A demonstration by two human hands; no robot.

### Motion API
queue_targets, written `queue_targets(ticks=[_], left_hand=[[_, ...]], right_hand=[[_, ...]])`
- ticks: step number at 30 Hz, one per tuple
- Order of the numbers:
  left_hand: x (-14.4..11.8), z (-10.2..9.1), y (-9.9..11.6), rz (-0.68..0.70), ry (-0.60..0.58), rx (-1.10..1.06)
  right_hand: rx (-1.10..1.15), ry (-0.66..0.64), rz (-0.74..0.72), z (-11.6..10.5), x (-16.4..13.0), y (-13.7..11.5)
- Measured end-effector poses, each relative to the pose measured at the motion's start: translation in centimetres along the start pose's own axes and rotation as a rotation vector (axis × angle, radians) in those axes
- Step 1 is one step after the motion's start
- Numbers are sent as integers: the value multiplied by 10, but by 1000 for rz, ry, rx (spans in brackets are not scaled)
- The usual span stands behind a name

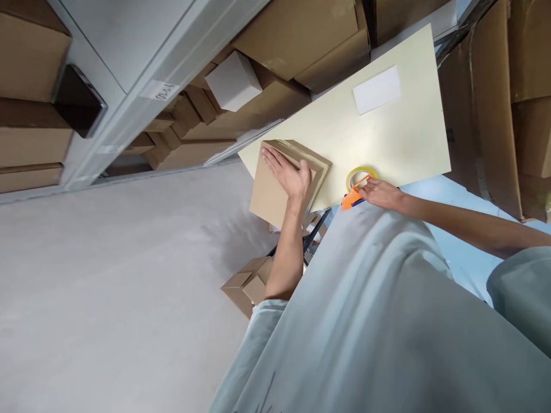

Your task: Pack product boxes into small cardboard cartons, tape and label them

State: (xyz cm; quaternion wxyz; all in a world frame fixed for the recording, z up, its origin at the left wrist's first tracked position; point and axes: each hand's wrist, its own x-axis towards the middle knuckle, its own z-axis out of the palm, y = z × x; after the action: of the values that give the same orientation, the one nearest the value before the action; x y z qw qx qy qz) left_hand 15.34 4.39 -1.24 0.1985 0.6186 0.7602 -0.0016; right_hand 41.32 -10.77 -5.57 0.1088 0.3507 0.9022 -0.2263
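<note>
My left hand (287, 174) lies flat on a brown cardboard box (267, 192), its fingers stretched out and the thumb apart. The box rests at the left end of a cream tabletop (331, 129), and strips of tape show along its side. At the table's near edge, my right hand (379, 193) is closed on an orange tape dispenser (350, 199) that carries a yellow roll of tape (352, 172). The dispenser sits to the right of the box, apart from it. Part of its handle is hidden by my fingers.
A white sheet of paper (377, 90) lies on the tabletop. Behind it, a metal shelf (172, 74) holds cardboard boxes and a white box (232, 80). Large cartons (477, 109) stand at the right. An open carton (245, 281) is below my left arm, beside a grey wall.
</note>
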Motion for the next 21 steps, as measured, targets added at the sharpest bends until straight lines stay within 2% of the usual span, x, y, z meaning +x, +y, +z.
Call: queue_targets(ticks=[4,9,11,13,16,21], left_hand=[[-10,2,-8,54,-3,-2],[-8,21,-7,186,-42,-32],[-11,27,-3,182,-70,-74],[-16,31,2,124,-57,-101],[-21,31,7,-26,29,-72],[-11,32,7,-397,170,3]], right_hand=[[41,-5,-55,1,5,7],[63,7,-23,6,-25,58],[78,28,23,8,-37,79],[98,47,59,8,-44,91],[75,38,85,9,-47,94],[54,15,137,14,-49,91]])
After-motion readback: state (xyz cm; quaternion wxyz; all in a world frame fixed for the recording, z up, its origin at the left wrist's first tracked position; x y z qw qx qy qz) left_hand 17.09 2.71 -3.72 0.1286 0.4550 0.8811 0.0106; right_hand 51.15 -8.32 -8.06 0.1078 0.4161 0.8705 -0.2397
